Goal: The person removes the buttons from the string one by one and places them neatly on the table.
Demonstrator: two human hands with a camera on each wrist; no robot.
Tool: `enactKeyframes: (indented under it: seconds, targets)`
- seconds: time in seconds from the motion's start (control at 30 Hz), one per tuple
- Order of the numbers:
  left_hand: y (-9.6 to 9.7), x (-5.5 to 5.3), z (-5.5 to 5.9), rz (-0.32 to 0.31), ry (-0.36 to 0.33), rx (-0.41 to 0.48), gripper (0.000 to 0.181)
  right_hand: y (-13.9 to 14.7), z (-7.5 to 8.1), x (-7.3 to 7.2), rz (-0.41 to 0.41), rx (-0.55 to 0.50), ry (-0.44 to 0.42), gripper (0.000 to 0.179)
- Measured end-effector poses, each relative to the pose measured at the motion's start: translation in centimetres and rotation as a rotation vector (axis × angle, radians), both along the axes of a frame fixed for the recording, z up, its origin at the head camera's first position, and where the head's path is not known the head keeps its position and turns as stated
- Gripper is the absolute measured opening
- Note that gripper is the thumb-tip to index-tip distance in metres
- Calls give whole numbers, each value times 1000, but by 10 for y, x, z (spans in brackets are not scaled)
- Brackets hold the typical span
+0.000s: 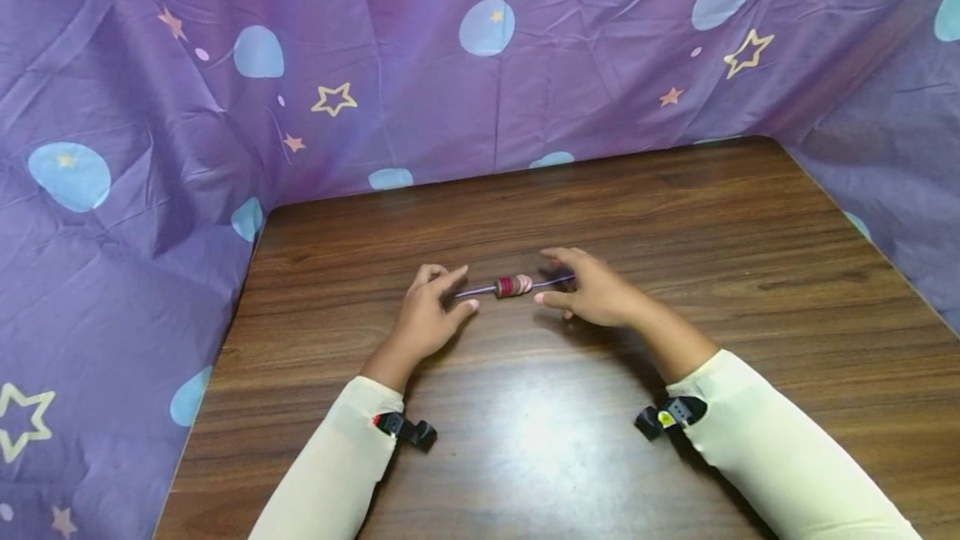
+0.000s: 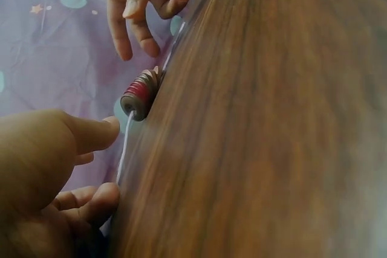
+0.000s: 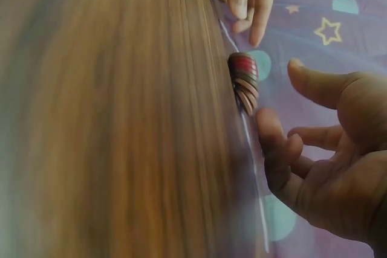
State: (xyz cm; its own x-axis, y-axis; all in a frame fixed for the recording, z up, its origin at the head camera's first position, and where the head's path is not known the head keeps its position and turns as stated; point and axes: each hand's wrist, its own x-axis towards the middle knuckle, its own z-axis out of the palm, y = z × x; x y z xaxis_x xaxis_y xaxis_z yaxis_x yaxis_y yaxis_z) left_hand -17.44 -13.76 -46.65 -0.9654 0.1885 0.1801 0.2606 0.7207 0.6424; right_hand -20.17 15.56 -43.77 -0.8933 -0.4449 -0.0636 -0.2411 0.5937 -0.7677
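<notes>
In the head view, a thin, pale purple cord lies along a brown wood-grained surface, with a short stack of flat dark red, brown and pink rings around it, between the person's bare left grip and bare right grip. Both grips are spread, thumbs apart from fingers near the cord's ends, and neither appears to pinch it. The stack looks light; the best holds are probably on the cord, at either side of the rings.

In the left wrist view, the cord bends gently where it leaves the stack, which suggests it is limp rather than stiff. The left grip's thumb and fingers stand well apart. The brown and red rings at this end sit packed face to face.

In the right wrist view, the pinkish rings lean and fan out, so they seem loose and could slide if the cord were tilted. They look firm and hardly fragile, though their material cannot be told. The right grip is spread just beside them.
</notes>
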Motion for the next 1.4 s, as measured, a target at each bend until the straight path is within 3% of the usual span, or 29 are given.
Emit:
enactKeyframes:
  seconds: [0.27,0.53,0.87,1.13,1.4]
  targets:
    - [10,-4,-2,6,7,15,57,-11,-7,-7,-22,-51,-114,81]
    - [18,-9,-2,8,-4,33,53,-15,-13,-11,-51,-103,-168,80]
    - [23,-12,-6,61,-5,-16,47,-19,-25,-15,-118,-131,-68,53]
    - [27,-13,-6,116,-46,-74,36,-22,-26,-20,-196,-92,-80,33]
    - [29,-13,-6,126,-23,-99,26,-24,-26,-20,-220,-44,-63,22]
